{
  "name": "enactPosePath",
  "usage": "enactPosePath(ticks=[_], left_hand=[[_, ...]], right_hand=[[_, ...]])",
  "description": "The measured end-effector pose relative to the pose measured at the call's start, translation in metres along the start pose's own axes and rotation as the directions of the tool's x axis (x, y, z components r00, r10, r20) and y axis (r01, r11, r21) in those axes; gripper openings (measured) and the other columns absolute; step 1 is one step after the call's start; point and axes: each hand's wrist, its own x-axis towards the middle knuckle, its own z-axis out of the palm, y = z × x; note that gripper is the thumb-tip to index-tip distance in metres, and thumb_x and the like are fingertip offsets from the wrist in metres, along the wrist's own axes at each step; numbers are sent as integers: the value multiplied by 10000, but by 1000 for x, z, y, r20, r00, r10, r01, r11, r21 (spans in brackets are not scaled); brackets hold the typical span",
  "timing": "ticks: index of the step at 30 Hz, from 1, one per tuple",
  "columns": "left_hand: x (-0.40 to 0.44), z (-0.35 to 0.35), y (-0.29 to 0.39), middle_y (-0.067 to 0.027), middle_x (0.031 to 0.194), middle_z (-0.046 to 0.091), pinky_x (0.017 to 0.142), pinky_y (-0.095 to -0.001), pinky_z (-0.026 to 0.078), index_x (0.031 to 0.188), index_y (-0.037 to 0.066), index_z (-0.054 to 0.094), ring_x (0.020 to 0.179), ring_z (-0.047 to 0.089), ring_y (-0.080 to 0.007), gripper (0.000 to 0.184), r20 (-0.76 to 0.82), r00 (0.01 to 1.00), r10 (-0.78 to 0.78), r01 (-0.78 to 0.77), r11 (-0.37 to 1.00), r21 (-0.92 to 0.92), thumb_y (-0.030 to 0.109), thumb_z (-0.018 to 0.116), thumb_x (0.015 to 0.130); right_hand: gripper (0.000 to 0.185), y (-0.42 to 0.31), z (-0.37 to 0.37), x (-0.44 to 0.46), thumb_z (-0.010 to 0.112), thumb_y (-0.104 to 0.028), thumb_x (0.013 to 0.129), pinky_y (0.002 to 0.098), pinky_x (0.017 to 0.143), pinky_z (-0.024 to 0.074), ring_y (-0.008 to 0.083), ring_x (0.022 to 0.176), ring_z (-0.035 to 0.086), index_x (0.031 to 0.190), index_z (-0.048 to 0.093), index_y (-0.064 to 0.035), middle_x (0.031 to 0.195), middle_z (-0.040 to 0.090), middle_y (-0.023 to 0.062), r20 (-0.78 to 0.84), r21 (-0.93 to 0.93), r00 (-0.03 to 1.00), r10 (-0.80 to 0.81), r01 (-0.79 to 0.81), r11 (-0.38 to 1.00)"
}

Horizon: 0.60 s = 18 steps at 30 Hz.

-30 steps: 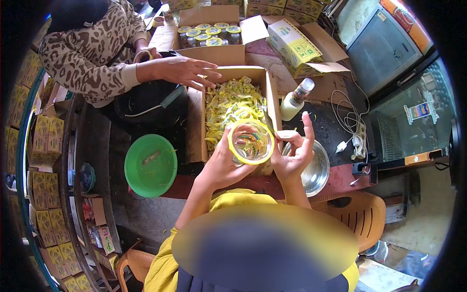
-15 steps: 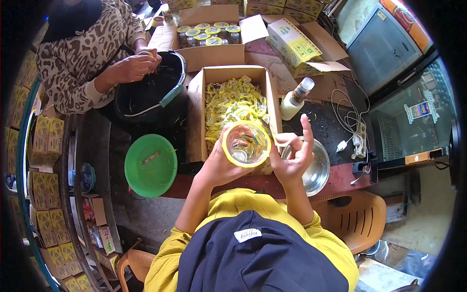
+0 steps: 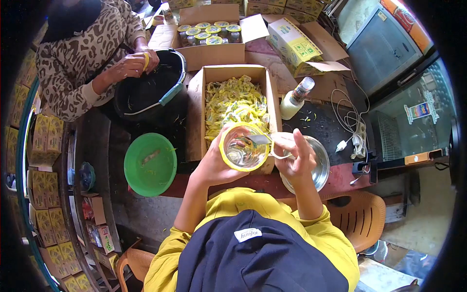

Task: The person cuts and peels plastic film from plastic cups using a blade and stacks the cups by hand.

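My left hand point(image 3: 214, 158) is wrapped around a clear plastic cup point(image 3: 238, 155) with a yellow rim, its open mouth facing me. A flat grey blade point(image 3: 259, 139) lies across the right side of the rim, pinched in my right hand point(image 3: 296, 155). A thin pale strip point(image 3: 281, 155) curves below those fingers; whether it belongs to the cup or the blade, I cannot tell. Just beyond the cup stands a cardboard box point(image 3: 196, 112) filled with yellow and clear plastic scraps point(image 3: 236, 102). Partly behind my right hand is a metal bowl point(image 3: 321, 168).
A green basin point(image 3: 151, 170) and a black bucket point(image 3: 127, 100) stand to the left. Across the table, a co-worker's hands point(image 3: 134, 65) hold a yellow piece over the bucket. A bottle-like container point(image 3: 292, 104), a white cable point(image 3: 343, 109) and a carton of lidded cups point(image 3: 209, 56) are around.
My right hand has moved slightly right and its raised finger has curled in. The blade now shows across the cup's rim. The cup has shifted slightly left.
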Motion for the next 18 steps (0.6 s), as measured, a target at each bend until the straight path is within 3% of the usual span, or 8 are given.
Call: enactPosePath(ticks=[1, 10, 13, 18], left_hand=[[-1, 1, 0, -130, 1144, 476, 839, -296, 445, 1223, -9, 359, 1015, 512, -203, 789, -15, 1000, -13, 12, 999, -51, 134, 783, 572], [-1, 0, 5, -143, 1136, 468, 866, -317, 429, 1212, -17, 366, 1017, 508, -244, 787, 74, 997, -11, 1, 992, 125, 165, 790, 574], [6, 6, 8, -150, 1089, 470, 882, -323, 411, 1171, -2, 407, 1041, 487, -247, 719, 80, 996, -29, 30, 1000, -11, 152, 779, 576], [4, 7, -8, -122, 1155, 345, 886, -330, 412, 1211, 16, 358, 1046, 468, -237, 740, 31, 999, 19, -17, 997, -82, 107, 751, 591]], right_hand=[[576, -1, 1, 1, 622, 79, 651, 317, 574, 506, 241, 651, 632, 1189, 420, 50, 737, 646, 89, -8, 7, 1000, -23, 23, 1000], [641, -1, 5, -2, 649, 27, 667, 328, 620, 510, 242, 678, 643, 1239, 360, 57, 749, 647, 95, 38, 46, 999, 24, -25, 999], [736, -5, 6, 4, 671, 5, 663, 311, 659, 501, 236, 701, 647, 1291, 288, 45, 739, 643, 109, 71, 193, 951, 301, -309, 931], [816, -7, 8, 11, 679, 9, 674, 225, 654, 456, 118, 668, 617, 1338, 204, 15, 703, 633, 92, 147, 388, 763, 629, -629, 673]])
